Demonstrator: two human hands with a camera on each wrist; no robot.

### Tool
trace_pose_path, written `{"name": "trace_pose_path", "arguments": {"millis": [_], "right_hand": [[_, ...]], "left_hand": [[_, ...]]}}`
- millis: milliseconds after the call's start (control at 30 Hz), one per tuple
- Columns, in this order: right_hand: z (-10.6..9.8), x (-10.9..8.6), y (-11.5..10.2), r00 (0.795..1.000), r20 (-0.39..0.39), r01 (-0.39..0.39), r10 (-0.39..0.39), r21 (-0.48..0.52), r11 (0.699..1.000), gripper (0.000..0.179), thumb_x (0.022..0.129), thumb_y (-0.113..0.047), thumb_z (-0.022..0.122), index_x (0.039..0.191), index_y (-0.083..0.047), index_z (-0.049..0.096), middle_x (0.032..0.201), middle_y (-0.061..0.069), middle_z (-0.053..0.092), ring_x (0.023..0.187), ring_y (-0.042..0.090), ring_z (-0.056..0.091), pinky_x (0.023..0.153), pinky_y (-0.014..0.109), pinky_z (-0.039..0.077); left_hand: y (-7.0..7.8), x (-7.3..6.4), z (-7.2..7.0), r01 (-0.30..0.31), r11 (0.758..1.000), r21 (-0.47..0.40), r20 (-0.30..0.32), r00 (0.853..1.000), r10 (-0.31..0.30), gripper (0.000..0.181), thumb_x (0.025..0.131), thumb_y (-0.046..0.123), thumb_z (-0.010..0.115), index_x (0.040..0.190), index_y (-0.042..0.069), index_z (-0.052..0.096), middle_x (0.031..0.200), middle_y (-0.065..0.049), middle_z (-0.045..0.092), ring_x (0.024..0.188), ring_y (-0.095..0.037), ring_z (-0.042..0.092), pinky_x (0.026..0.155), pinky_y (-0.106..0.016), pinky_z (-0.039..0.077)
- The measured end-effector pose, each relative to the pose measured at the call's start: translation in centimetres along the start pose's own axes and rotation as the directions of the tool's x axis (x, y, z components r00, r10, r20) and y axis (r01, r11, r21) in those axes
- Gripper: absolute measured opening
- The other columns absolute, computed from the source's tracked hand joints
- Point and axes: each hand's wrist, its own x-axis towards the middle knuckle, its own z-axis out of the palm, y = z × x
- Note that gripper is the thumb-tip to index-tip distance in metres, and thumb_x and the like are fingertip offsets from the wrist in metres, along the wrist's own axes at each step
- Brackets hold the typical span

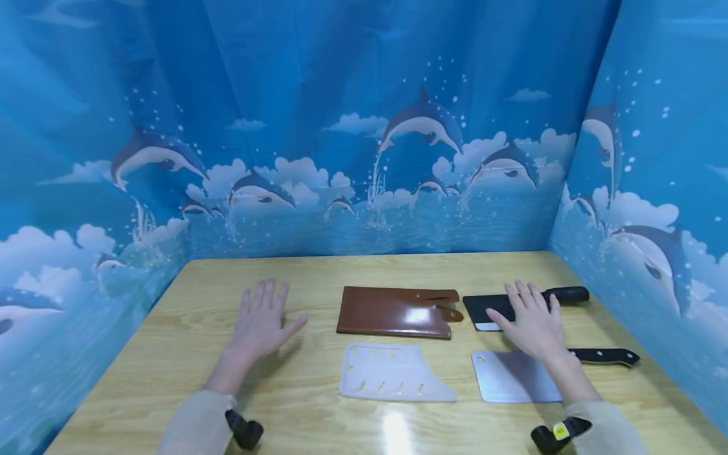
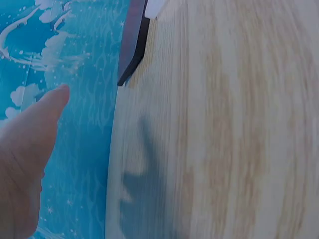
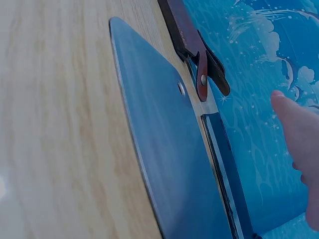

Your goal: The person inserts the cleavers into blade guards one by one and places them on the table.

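Note:
My left hand (image 1: 260, 325) hovers over the left part of the table, fingers spread, holding nothing; its shadow falls on the wood in the left wrist view. My right hand (image 1: 536, 325), also spread and holding nothing, is above two cleavers. It overlaps the black-bladed cleaver (image 1: 483, 305) at the back, whose black handle points right. Nearer lies a silver cleaver (image 1: 506, 376) with a hole in its blade corner and a riveted black handle, partly hidden by my right wrist. Between the hands lie a brown leather knife sheath (image 1: 381, 309) and, in front of it, a translucent white blade guard (image 1: 387, 373) with slots.
The light wooden table (image 1: 307, 430) has its back edge against a blue curtain (image 1: 318, 76) printed with dolphins, which also encloses the left and right sides. A wrist camera (image 1: 244, 430) sits on the left sleeve, another camera (image 1: 552, 437) on the right.

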Motion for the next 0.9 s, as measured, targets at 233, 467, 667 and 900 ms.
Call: {"name": "trace_pose_path", "arguments": {"millis": [233, 467, 667, 900], "right_hand": [[-0.6, -0.6, 0.7, 0.997, -0.065, 0.035, -0.032, 0.035, 0.999, 0.079, 0.091, -0.057, 0.044, 0.139, 0.005, 0.036, 0.141, 0.031, 0.031, 0.130, 0.048, 0.022, 0.103, 0.069, 0.007], [-1.3, -1.0, 1.4, 0.993, -0.112, 0.047, -0.044, 0.030, 0.998, 0.069, 0.093, -0.047, 0.050, 0.133, 0.008, 0.044, 0.135, 0.031, 0.040, 0.126, 0.048, 0.030, 0.101, 0.067, 0.015], [-1.9, -1.9, 2.8, 0.973, -0.224, 0.071, -0.055, 0.061, 0.996, 0.049, 0.089, -0.030, 0.062, 0.118, 0.009, 0.056, 0.119, 0.032, 0.052, 0.110, 0.049, 0.044, 0.089, 0.065, 0.032], [-2.9, -3.2, 5.9, 0.982, -0.185, 0.046, -0.032, 0.071, 0.996, 0.050, 0.089, -0.031, 0.063, 0.119, 0.008, 0.055, 0.118, 0.033, 0.053, 0.104, 0.051, 0.047, 0.084, 0.063, 0.038]], "left_hand": [[1.5, -0.1, -0.3, -0.070, 0.995, 0.072, -0.014, 0.997, 0.072, 0.091, 0.087, 0.062, 0.047, 0.148, 0.001, 0.019, 0.153, -0.021, 0.013, 0.140, -0.041, 0.008, 0.111, -0.056, -0.003], [3.8, -0.2, -0.9, -0.127, 0.983, 0.135, -0.025, 0.991, 0.131, 0.086, 0.088, 0.058, 0.049, 0.148, 0.002, 0.021, 0.152, -0.017, 0.020, 0.139, -0.038, 0.016, 0.112, -0.056, 0.004], [6.2, -0.6, -1.2, -0.208, 0.970, 0.127, -0.073, 0.973, 0.218, 0.076, 0.087, 0.051, 0.056, 0.142, 0.003, 0.036, 0.144, -0.015, 0.039, 0.132, -0.036, 0.034, 0.110, -0.057, 0.017], [9.0, -1.1, -0.1, -0.312, 0.943, 0.115, -0.076, 0.944, 0.322, 0.073, 0.084, 0.051, 0.060, 0.138, 0.004, 0.043, 0.133, -0.013, 0.052, 0.121, -0.032, 0.047, 0.105, -0.054, 0.030]]}}
